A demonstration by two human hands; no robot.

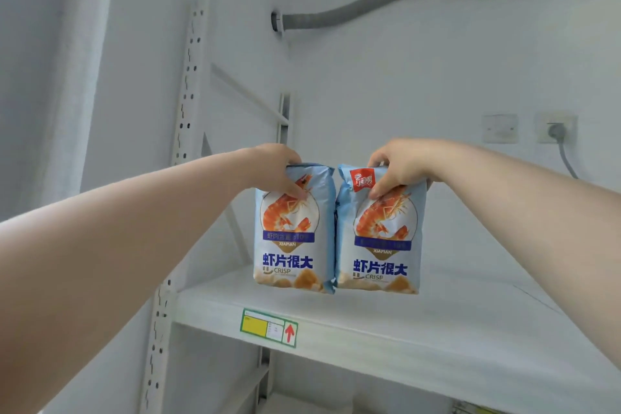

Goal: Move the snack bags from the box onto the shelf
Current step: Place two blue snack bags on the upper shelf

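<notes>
I see L hand (277, 165) fingers (295, 191) clamped on puffy glossy L bag (292, 245) top; R hand (398, 168) same w/ R bag (379, 245); bags touching, over flat white shelf (437, 323).

Left arm (134, 245): bare, stretched forward and up from the lower left corner, forearm nearly straight.
Left hand (279, 166): knuckles up, fingers curled over the top edge of the left bag (291, 232), thumb pressed on its front.
Right arm (521, 198): bare, reaching in from the right edge, wrist bent down.
Right hand (400, 166): grips the top of the right bag (379, 239), thumb on the front, fingers behind.
Hands: level with each other, near but apart.
</notes>
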